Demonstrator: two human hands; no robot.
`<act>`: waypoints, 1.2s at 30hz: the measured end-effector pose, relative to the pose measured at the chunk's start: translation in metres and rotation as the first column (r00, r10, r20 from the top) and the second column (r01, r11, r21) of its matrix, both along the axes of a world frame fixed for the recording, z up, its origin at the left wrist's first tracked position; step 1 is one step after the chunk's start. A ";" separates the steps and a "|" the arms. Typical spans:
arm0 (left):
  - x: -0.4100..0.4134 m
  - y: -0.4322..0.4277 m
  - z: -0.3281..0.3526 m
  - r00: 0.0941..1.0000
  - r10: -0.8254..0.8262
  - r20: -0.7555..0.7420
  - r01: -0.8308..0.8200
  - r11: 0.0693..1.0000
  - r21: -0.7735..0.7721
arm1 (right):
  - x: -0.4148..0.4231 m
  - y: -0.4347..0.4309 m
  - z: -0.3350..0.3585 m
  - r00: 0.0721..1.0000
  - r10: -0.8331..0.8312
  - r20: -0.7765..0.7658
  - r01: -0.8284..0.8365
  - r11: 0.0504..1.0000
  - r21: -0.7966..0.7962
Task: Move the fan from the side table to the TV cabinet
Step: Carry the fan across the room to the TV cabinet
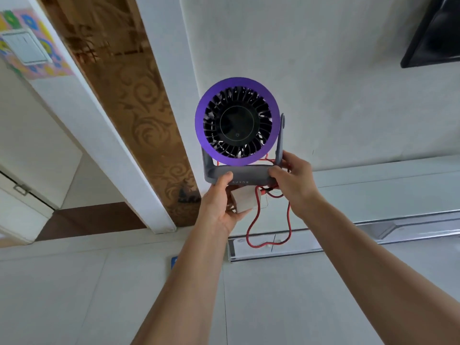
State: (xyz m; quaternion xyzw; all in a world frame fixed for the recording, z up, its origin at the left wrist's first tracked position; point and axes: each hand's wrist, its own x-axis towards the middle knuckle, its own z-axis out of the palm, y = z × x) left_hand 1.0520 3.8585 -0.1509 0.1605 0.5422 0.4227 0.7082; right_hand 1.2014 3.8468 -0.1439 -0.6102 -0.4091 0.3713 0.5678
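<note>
A small fan with a purple ring, black blades and a grey U-shaped stand is held up in the air, its face toward me. My left hand grips the left end of the stand's base and also holds a white plug block. My right hand grips the base's right end. A red cord hangs in a loop below the fan. The low white TV cabinet runs along the wall to the right, behind and beneath the fan.
A dark TV screen hangs on the wall at top right. A brown patterned panel and a white door frame stand to the left. Pale floor tiles lie below.
</note>
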 end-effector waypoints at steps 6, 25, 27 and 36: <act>0.044 0.059 -0.031 1.000 0.007 -0.012 -0.007 1.000 -0.026 | 0.049 0.066 -0.037 0.998 0.056 -0.001 -0.056 0.998 -0.036; 0.166 0.183 -0.235 0.978 0.159 0.133 -0.129 0.970 -0.206 | 0.175 0.217 -0.223 0.968 0.250 0.009 -0.240 0.938 -0.248; 0.166 0.190 -0.255 0.975 0.170 0.146 -0.134 0.965 -0.225 | 0.176 0.225 -0.247 0.967 0.256 0.003 -0.246 0.931 -0.270; 0.174 0.214 -0.339 0.963 0.194 0.189 -0.136 0.950 -0.282 | 0.186 0.257 -0.332 0.961 0.275 0.024 -0.246 0.895 -0.371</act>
